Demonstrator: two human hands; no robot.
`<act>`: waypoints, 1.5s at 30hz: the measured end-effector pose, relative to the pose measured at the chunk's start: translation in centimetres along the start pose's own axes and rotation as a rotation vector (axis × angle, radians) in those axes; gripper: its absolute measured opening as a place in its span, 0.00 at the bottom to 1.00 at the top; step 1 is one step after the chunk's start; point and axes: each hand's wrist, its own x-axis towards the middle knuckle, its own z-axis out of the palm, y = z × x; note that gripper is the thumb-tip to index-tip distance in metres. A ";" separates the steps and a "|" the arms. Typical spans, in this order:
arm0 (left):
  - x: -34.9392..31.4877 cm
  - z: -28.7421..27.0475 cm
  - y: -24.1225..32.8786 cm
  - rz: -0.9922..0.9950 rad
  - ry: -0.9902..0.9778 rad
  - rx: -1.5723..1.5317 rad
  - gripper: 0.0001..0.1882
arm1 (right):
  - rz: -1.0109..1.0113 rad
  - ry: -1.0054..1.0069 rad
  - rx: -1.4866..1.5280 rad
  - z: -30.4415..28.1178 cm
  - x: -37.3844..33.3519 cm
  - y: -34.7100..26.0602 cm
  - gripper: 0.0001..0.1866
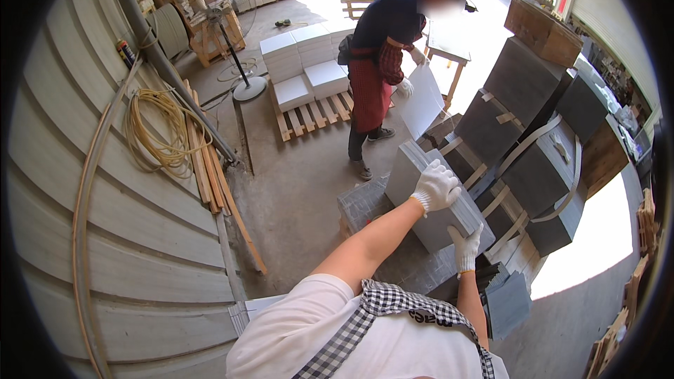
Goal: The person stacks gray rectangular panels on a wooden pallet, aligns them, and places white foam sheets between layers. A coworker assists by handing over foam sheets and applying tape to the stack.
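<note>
Several flat grey slabs (414, 181) stand on edge, pressed together in a row in front of me. My left hand (437, 185), in a white knitted glove, is closed over their top edges, its fingers curled. Nearer to me, my right hand (466, 247), gloved alike, grips the near end of the slabs; some of its fingers are hidden. Beneath them is a low grey base (365, 203) that looks wrapped in clear film.
Strapped stacks of dark slabs (537, 175) rise at the right. Ahead, a co-worker in a red apron (368, 91) holds a white sheet (421, 102). Behind stand a pallet (302, 121) of white slabs and a fan (249, 88). Planks (210, 175) and a coiled hose (151, 133) line the left wall.
</note>
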 end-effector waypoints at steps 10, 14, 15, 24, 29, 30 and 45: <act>0.0 -0.1 0.1 -0.014 -0.028 -0.009 0.15 | -0.055 0.010 0.038 0.1 -0.1 -0.1 0.42; 0.1 -0.6 0.3 -0.008 -0.034 0.013 0.16 | -0.101 0.040 0.050 0.4 -0.1 0.6 0.42; 0.1 -0.7 0.3 -0.010 -0.046 0.013 0.16 | -0.111 0.054 0.050 0.5 -0.2 0.6 0.42; 0.2 -0.4 0.2 -0.006 -0.045 0.014 0.16 | -0.106 0.031 0.077 0.7 0.1 1.2 0.47; 0.2 -0.5 0.2 -0.016 -0.100 0.033 0.16 | -0.097 0.056 0.055 0.7 -0.1 0.5 0.51; 0.2 -0.5 0.2 -0.016 -0.092 0.035 0.16 | -0.100 0.060 0.037 0.7 -0.1 0.7 0.51; 0.1 0.0 -0.1 0.005 -0.039 0.022 0.15 | -0.076 0.057 0.057 0.8 0.2 1.1 0.50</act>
